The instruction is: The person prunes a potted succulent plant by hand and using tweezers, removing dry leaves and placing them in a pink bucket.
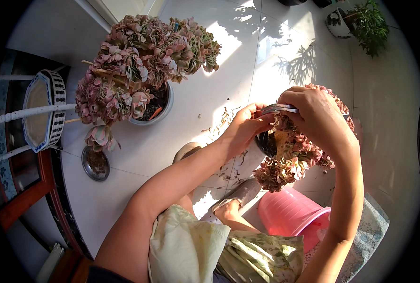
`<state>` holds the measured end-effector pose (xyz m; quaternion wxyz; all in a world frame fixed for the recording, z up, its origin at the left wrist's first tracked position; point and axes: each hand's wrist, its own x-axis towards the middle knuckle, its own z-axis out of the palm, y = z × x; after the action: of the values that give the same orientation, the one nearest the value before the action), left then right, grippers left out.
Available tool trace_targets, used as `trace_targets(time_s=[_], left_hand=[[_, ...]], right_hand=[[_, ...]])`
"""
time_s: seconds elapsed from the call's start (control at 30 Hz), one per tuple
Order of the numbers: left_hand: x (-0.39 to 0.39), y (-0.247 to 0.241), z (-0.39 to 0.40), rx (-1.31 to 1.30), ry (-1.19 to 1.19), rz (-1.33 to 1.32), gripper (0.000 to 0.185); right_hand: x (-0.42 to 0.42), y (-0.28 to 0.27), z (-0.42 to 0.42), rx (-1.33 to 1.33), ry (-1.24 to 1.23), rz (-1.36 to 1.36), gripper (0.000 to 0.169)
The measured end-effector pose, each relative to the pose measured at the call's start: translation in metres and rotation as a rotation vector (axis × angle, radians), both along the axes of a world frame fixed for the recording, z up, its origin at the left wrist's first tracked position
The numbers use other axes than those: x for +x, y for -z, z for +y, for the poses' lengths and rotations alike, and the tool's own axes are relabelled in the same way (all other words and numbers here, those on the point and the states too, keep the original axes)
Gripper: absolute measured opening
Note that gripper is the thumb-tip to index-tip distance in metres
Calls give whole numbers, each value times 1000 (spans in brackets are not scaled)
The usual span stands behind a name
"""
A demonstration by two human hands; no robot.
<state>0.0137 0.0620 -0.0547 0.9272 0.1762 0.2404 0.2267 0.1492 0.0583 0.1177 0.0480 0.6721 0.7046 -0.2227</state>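
Observation:
A potted succulent with pink-green rosettes (296, 164) stands before me in a dark pot (266, 143), partly hidden by my arms. Above its left side, a metal tool (280, 108), perhaps tweezers or scissors, lies between my hands. My right hand (310, 106) is closed around the tool, over the rosettes. The fingers of my left hand (250, 122) meet at the tool's left end, by the plant's edge; whether they pinch the tool or a leaf is unclear. To the left, a larger rosette succulent (153, 53) grows in a grey pot (167, 109).
A pink plastic bucket (287, 212) lies tipped near my feet. Dry leaves (225, 122) litter the tiled floor. A round saucer (96, 163) rests at left, near an octagonal blue-and-white planter (38, 109) behind white rods. A leafy plant (371, 28) stands at upper right.

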Motion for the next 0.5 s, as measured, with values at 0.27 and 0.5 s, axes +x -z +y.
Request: trace_targets(time_s=[0.27, 0.5], left_hand=[[2, -2, 2, -22, 106, -216, 45], [9, 1, 1, -91, 142, -272, 38]], right_hand=[[4, 1, -5, 27, -6, 27, 17], [6, 2, -6, 36, -3, 45, 17]])
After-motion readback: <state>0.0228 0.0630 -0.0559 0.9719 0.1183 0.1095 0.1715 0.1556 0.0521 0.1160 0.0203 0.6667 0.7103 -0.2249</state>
